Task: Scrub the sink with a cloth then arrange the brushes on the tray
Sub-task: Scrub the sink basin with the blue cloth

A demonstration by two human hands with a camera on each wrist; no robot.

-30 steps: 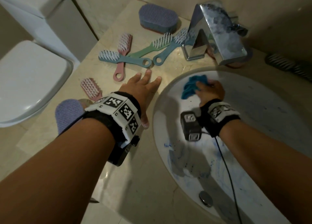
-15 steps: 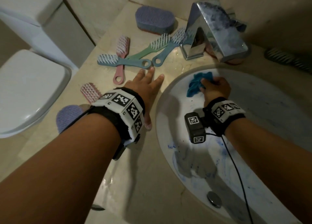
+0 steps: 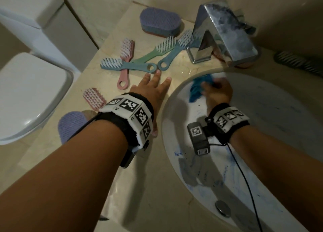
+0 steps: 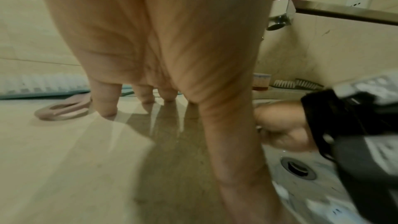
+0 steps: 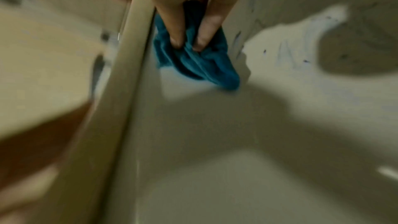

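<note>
My right hand (image 3: 217, 91) grips a crumpled blue cloth (image 3: 196, 90) against the far left wall of the white sink (image 3: 272, 112), just under the rim; in the right wrist view its fingers (image 5: 176, 28) pinch the cloth (image 5: 206, 64). Blue smears mark the basin near the drain (image 3: 222, 208). My left hand (image 3: 153, 90) lies flat with straight fingers on the beige counter (image 3: 157, 188) left of the sink, fingertips (image 4: 107, 106) down on the stone. Several long-handled brushes lie beyond it: a pink one (image 3: 125, 63), a blue one (image 3: 125, 65), a green one (image 3: 155, 52).
A chrome tap (image 3: 222, 34) stands behind the sink. A purple scrub pad (image 3: 160, 24) sits at the counter's back, another (image 3: 71, 126) by my left forearm, next to a small pink brush (image 3: 94, 98). A toilet (image 3: 26, 84) is at left. Striped brushes (image 3: 297, 61) lie far right.
The right hand has rubbed the cloth slightly right then back left along the sink's upper wall. The left hand stays flat on the counter.
</note>
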